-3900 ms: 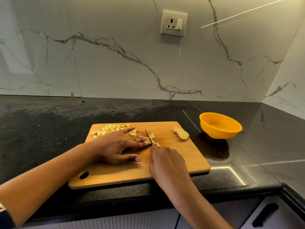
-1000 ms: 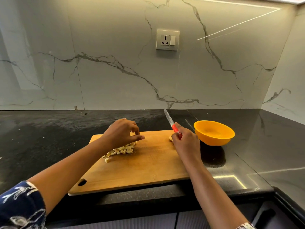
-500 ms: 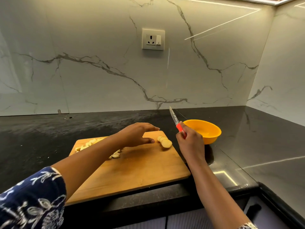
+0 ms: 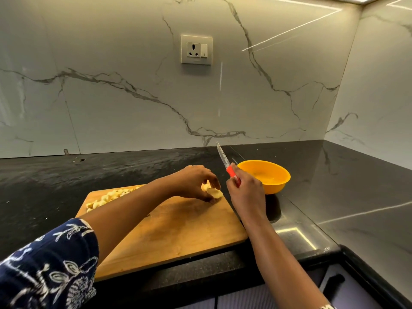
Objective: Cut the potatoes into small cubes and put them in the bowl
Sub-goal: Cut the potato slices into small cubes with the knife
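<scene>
The potato slices [image 4: 215, 192] lie in a short overlapping stack at the far right corner of the board [image 4: 178, 230], close to the edge nearest the bowl [image 4: 275, 188]. The left grip [image 4: 191, 181] is curled down over them, fingertips and thumb pinching the stack from above. The right grip [image 4: 245, 192] is wrapped round the red handle of the knife [image 4: 223, 156], with the blade raised off the board and pointing up and away.

Raw potato of this kind is likely firm and light, and its cut faces wet and starchy, so the slices may slide over one another under the blade. The best hold looks to be from the top and the sides, fingertips tucked back, pressing the stack flat so that it cannot fan out. Being stiff, the flesh should cut cleanly rather than squash, but a thin slice can snap if bent.

A heap of finished cubes [image 4: 109, 197] sits at the far left end of the board, well apart from the slices. These are small and loose, so they would go to the bowl more easily scooped or swept than picked 1 by 1. The bowl stands on the dark bench [image 4: 356, 197] just beside the board, and no cubes show inside it.
</scene>
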A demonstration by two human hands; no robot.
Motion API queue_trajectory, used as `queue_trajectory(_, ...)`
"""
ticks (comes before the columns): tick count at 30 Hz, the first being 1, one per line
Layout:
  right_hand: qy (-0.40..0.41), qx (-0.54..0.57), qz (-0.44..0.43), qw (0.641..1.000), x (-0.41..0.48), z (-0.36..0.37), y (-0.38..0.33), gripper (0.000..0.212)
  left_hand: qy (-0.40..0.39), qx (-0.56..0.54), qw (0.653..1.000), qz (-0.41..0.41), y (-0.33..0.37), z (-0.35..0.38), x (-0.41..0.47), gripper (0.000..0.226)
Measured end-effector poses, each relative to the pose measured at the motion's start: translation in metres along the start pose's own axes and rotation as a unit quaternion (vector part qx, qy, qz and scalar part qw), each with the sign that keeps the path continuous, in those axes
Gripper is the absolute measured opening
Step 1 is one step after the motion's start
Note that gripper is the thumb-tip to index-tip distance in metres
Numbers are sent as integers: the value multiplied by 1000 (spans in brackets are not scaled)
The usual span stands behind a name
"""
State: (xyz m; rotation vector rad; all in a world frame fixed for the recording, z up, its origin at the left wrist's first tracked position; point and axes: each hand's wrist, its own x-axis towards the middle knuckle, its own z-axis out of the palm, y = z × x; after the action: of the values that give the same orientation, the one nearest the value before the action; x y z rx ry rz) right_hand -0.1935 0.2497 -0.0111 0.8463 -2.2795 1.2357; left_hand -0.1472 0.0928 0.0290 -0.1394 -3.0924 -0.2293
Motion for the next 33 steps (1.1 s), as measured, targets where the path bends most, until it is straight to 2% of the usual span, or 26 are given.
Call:
queue_trajectory(6,7,-6,6,1000,-1,-1,-1,42,-23,-107,994,-2,-5,-1,-10,47)
queue_trajectory(14,3,-12,3,1000,-2,1,-2,41,13,-132,991,-1,-19,-17,-53,48)
queue_trajectory(22,-21,-29,0,999,-7,1,-10,43,-95,-178,979,-28,-46,-18,-97,46)
queue_trajectory(25,-32,-39,-2,999,-10,-1,-15,43,-30,-181,982,-40,-49,-13,-100,45)
queue_trajectory(29,-55,-47,-11,997,-15,2,-20,44,86,-104,990,-49,-50,-7,-117,46)
queue_trajectory(33,-90,-57,-25,994,-21,4,-27,44,178,22,983,36,-39,10,-152,30)
